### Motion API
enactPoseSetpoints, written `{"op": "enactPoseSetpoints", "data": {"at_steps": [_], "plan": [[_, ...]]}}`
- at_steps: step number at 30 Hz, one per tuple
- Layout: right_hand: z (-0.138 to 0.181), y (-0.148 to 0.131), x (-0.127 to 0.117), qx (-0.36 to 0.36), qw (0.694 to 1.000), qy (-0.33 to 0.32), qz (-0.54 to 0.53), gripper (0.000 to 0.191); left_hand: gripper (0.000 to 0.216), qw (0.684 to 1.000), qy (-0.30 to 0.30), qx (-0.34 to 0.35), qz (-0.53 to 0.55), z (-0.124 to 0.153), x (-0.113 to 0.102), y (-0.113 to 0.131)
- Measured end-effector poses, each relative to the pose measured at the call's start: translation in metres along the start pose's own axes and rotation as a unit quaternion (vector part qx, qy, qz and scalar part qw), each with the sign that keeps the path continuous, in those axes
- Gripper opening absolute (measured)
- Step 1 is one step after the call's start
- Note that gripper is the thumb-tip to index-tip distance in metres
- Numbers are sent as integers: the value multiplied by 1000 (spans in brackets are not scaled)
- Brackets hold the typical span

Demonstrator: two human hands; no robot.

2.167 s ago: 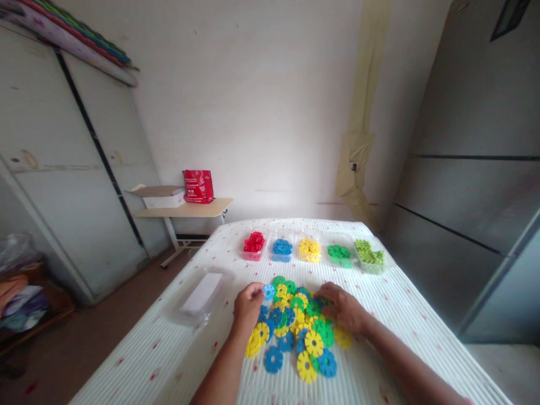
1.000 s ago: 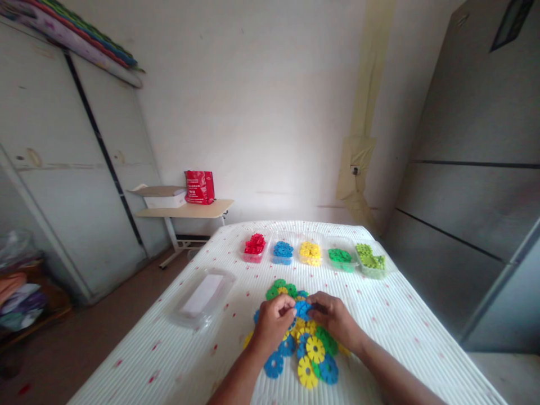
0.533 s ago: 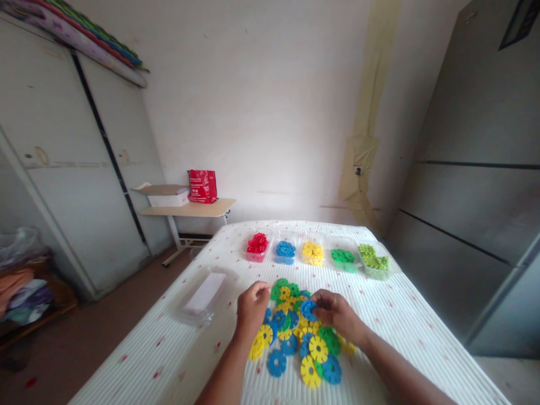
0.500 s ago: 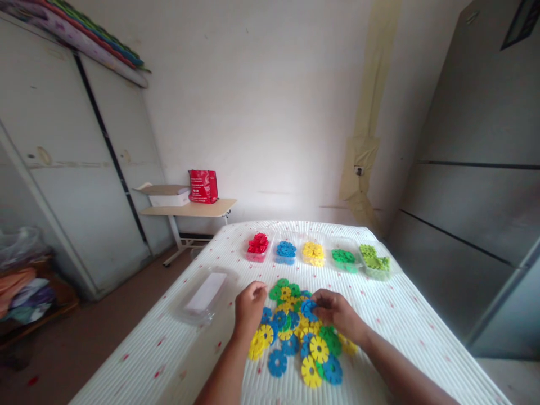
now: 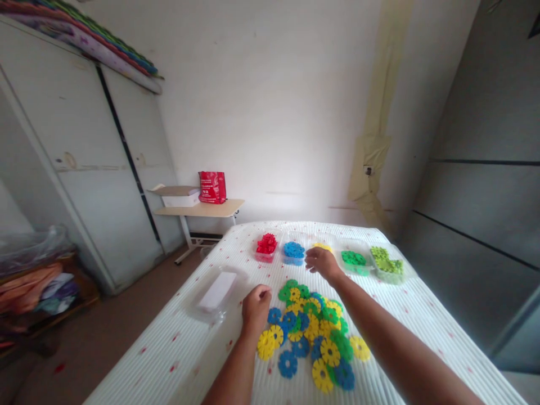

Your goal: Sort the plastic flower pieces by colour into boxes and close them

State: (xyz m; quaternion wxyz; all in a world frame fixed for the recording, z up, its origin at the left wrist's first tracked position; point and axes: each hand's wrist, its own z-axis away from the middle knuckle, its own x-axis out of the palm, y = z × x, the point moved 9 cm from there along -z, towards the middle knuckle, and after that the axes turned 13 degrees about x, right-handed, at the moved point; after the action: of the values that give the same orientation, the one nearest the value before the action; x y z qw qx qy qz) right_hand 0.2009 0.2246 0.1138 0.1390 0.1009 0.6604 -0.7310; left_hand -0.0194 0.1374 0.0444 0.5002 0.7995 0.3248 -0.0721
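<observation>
Narrowly curled, the left hand (image 5: 256, 307) is beside the piled blue, yellow and green notched plastic discs (image 5: 312, 327); the right hand (image 5: 320, 262), fingers bent, partly hides yellow plastic discs (image 5: 323, 246) near a clear plastic box (image 5: 294, 261) of blue ones; whether either holds anything cannot be told.

The right hand (image 5: 323, 262) hovers beside the blue-filled tub (image 5: 294, 261), the left hand (image 5: 255, 309) beside the disc pile (image 5: 312, 326).
</observation>
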Motion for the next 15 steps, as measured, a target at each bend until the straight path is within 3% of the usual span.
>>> {"op": "enactPoseSetpoints", "data": {"at_steps": [5,15], "plan": [[17,38,3,-13,989,16,149,11,20,1000,-20,-10,-16,1,4,3],[23,50,32,-23,941,40,335,26,19,1000,-21,4,-14,1,4,2]]}}
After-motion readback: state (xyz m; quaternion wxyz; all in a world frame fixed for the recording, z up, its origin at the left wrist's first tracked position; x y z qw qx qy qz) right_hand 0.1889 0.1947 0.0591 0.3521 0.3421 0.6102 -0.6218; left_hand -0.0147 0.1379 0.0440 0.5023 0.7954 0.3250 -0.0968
